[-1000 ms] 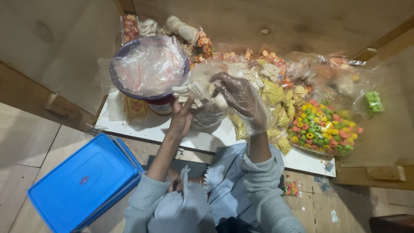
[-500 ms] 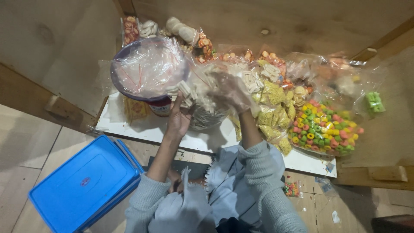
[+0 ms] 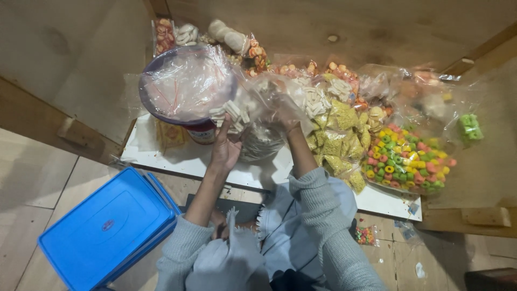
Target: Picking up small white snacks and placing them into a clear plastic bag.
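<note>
Two hands on one clear bag of pale snack pieces [image 3: 253, 116], held above white surface [image 3: 177, 161]. Our left hand [image 3: 225, 151] cups it from below, grip closed on plastic. Our right hand [image 3: 283, 110] sits inside the bag, grip blurred, probably clutching pieces. Plastic-lined bowl [image 3: 186, 83] just beside; colourful ring snacks [image 3: 409, 159] farther right; blue bin [image 3: 105, 234] on floor.

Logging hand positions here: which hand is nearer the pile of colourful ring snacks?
Right. The right hand, inside a clear plastic bag, is just left of the colourful ring snacks. The left hand is farther left, under the bag.
</note>
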